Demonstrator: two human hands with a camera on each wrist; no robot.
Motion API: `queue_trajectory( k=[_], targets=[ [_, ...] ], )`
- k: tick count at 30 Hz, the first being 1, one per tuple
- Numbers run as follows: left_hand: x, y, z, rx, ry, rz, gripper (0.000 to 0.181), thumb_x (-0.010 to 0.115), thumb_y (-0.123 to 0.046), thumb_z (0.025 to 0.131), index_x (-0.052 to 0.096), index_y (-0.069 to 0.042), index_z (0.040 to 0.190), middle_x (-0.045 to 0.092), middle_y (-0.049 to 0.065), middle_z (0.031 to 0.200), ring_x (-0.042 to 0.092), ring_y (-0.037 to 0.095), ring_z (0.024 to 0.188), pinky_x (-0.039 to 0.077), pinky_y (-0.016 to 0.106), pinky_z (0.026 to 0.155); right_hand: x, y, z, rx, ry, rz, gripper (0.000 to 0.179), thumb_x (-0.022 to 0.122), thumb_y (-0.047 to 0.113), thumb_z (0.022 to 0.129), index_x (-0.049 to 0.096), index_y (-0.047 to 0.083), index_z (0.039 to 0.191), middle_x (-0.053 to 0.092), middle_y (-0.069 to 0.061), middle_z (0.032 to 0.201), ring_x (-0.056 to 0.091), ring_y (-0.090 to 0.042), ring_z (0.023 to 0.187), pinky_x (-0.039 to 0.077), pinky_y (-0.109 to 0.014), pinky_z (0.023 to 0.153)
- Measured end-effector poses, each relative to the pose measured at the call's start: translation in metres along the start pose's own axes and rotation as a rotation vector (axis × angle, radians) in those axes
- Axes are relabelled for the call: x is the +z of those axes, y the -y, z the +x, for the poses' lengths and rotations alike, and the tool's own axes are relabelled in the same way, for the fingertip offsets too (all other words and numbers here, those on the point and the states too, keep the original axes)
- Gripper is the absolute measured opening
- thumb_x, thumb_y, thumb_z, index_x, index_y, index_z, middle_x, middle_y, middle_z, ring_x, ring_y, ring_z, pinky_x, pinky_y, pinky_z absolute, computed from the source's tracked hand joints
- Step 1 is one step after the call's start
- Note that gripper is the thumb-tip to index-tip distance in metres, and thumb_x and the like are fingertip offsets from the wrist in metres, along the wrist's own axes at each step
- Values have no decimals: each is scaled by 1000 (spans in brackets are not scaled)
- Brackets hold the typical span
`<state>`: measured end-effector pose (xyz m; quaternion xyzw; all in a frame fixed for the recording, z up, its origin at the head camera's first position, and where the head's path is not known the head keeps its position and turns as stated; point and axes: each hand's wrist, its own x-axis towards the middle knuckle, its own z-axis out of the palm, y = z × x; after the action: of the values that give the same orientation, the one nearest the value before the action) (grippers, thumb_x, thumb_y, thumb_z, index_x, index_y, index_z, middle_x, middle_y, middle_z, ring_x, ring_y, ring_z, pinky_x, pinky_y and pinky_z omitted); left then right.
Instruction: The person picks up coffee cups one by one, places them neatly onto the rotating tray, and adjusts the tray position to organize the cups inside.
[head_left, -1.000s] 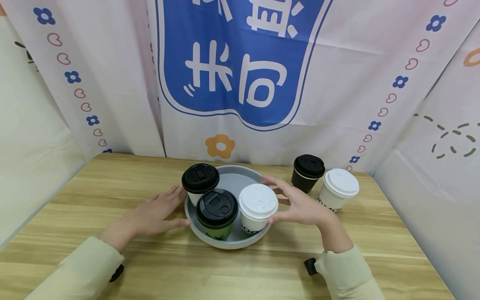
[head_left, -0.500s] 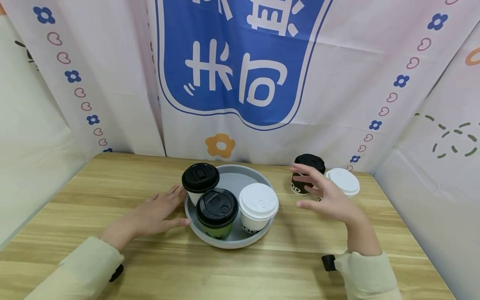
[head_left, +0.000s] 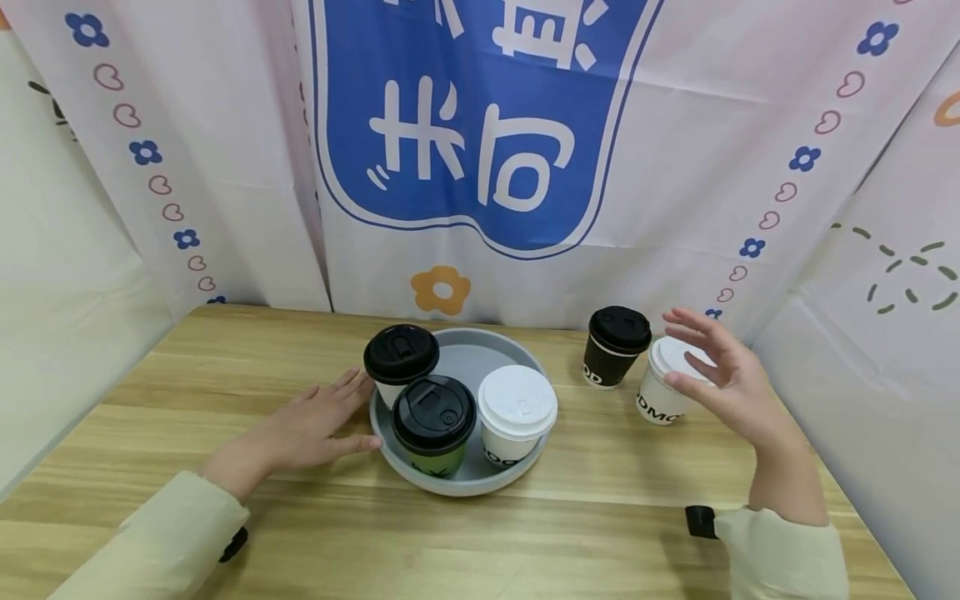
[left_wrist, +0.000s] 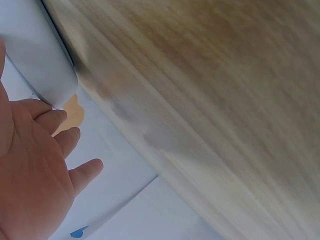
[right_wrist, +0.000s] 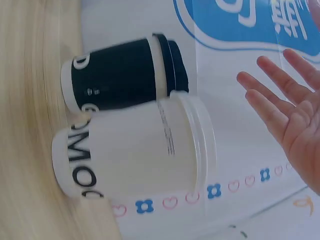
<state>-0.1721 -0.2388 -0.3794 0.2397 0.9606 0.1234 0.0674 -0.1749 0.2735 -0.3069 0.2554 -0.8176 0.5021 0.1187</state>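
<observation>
Three takeaway cups (head_left: 434, 417) stood in tray (head_left: 480, 357) on table (head_left: 465, 542); two other cups (head_left: 657, 398) stood right of tray, before cloth backdrop (head_left: 457, 204).

Left arm (head_left: 238, 468) comes in from lower left, angled up toward the middle, left hand (head_left: 318, 429) back side up in head view, fingers extended, thumb out to the side. Right arm (head_left: 789, 475) rises steeply from lower right, right hand (head_left: 738, 387) up in the air, fingers slightly bent, thumb apart from them. Hands well apart, pale sleeves (head_left: 787, 554) ending near both wrists.
</observation>
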Motion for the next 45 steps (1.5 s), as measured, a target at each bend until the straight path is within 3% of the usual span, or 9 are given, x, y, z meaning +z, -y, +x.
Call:
queue_trajectory(
  k=[10, 17, 21, 23, 26, 28, 30, 37, 45],
  targets=[
    [-1, -1, -1, 2, 1, -9, 96, 46, -71, 92, 23, -3, 157, 19, 20, 164, 19, 41, 152, 22, 71, 114, -16, -14, -12, 38, -98, 45, 68, 62, -14, 89, 41, 6, 150, 51, 7, 146, 45, -6, 134, 40, -5, 102],
    [-2, -3, -2, 1, -1, -9, 95, 46, -70, 93, 25, -3, 157, 20, 19, 164, 20, 41, 151, 24, 71, 114, -23, -25, -19, 140, -159, -91, 69, 63, -3, 93, 36, 16, 154, 41, 7, 155, 35, -8, 141, 36, -4, 104],
    [-2, -3, -2, -3, 2, -13, 96, 46, -71, 93, 24, -3, 157, 19, 18, 164, 20, 40, 152, 23, 70, 115, -27, -33, -22, 208, -169, -149, 72, 64, 4, 95, 31, 24, 156, 33, 5, 160, 28, -18, 148, 34, -5, 106],
    [-1, -3, -2, -7, 5, -17, 96, 46, -71, 92, 24, -4, 157, 18, 18, 165, 19, 40, 152, 22, 69, 115, -28, -37, -23, 240, -165, -156, 74, 64, 8, 96, 28, 26, 157, 29, 4, 163, 25, -23, 151, 32, -11, 112],
    [0, -2, -2, -4, -1, -14, 96, 46, -71, 92, 24, -4, 157, 19, 18, 165, 19, 40, 152, 22, 70, 115, -29, -44, -23, 279, -156, -129, 77, 65, 10, 96, 24, 27, 159, 24, 1, 165, 21, -27, 152, 25, -36, 124],
    [0, -2, -1, -3, -6, -11, 96, 46, -71, 92, 24, -4, 157, 19, 18, 164, 20, 40, 152, 23, 70, 115, -29, -47, -23, 299, -150, -104, 78, 65, 11, 96, 22, 27, 159, 23, 1, 166, 21, -30, 151, 20, -56, 123],
    [0, -2, -1, 3, -14, -7, 96, 47, -71, 92, 24, -4, 157, 20, 18, 164, 20, 40, 152, 23, 71, 114, -28, -51, -23, 314, -143, -79, 80, 66, 11, 95, 21, 28, 159, 21, -1, 166, 20, -33, 150, 16, -68, 117],
    [1, -2, 0, 1, -13, -6, 96, 46, -71, 92, 24, -5, 157, 20, 17, 164, 20, 40, 152, 23, 71, 114, -25, -61, -21, 354, -103, -23, 87, 69, 11, 93, 14, 25, 160, 15, -12, 166, 14, -49, 147, 13, -74, 114],
    [2, -1, 0, -1, -13, -10, 96, 46, -72, 92, 23, -5, 157, 20, 17, 164, 19, 39, 152, 23, 71, 114, -20, -73, -18, 355, -64, -32, 93, 71, 9, 90, 12, 17, 161, 11, -21, 165, 11, -57, 146, 16, -80, 108]
  ],
)
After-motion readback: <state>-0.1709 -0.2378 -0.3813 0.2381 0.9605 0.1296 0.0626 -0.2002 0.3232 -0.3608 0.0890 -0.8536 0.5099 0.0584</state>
